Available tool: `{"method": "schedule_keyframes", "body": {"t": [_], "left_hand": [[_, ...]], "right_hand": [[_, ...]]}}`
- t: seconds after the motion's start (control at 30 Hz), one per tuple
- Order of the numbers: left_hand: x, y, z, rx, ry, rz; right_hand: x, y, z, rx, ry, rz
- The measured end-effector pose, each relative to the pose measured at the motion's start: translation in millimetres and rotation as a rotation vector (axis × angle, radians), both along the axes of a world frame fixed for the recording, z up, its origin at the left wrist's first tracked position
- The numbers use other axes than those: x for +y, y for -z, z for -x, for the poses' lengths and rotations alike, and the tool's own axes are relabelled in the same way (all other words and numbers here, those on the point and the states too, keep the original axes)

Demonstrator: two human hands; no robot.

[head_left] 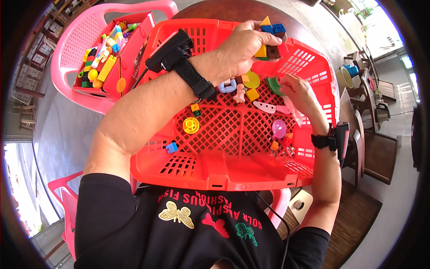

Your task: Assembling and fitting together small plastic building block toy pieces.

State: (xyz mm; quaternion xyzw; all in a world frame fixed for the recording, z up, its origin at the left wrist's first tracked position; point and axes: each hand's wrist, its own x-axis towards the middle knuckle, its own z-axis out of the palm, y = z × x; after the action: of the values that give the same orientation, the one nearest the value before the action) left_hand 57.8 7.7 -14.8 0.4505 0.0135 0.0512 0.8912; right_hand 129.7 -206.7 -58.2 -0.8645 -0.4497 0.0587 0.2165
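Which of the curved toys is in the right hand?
The green curved block is the one the right hand grips; the light-blue tube lies farther left in the red basket.

To the left of the grip, we saw a pink chair (74, 58); beyond the grip, a brown tabletop (251, 9); well rightward, wooden furniture (387, 89).
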Motion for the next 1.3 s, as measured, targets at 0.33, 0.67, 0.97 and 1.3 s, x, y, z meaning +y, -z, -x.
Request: {"method": "schedule_keyframes", "body": {"t": [0.33, 0.67, 0.97, 1.3], "left_hand": [[2, 2, 0, 0.095, 0.064, 0.091], [-4, 8, -16, 0.032, 0.032, 0.024], [4, 13, -15, 0.005, 0.004, 0.001], [5, 6, -8, 0.044, -0.083, -0.112]], "right_hand": [[6, 27, 12, -0.019, -0.078, 0.101], [30, 26, 52, -0.167, -0.373, 0.107], [41, 29, 54, -0.069, -0.396, 0.027], [43, 24, 48, 0.029, -0.357, 0.015]]}}
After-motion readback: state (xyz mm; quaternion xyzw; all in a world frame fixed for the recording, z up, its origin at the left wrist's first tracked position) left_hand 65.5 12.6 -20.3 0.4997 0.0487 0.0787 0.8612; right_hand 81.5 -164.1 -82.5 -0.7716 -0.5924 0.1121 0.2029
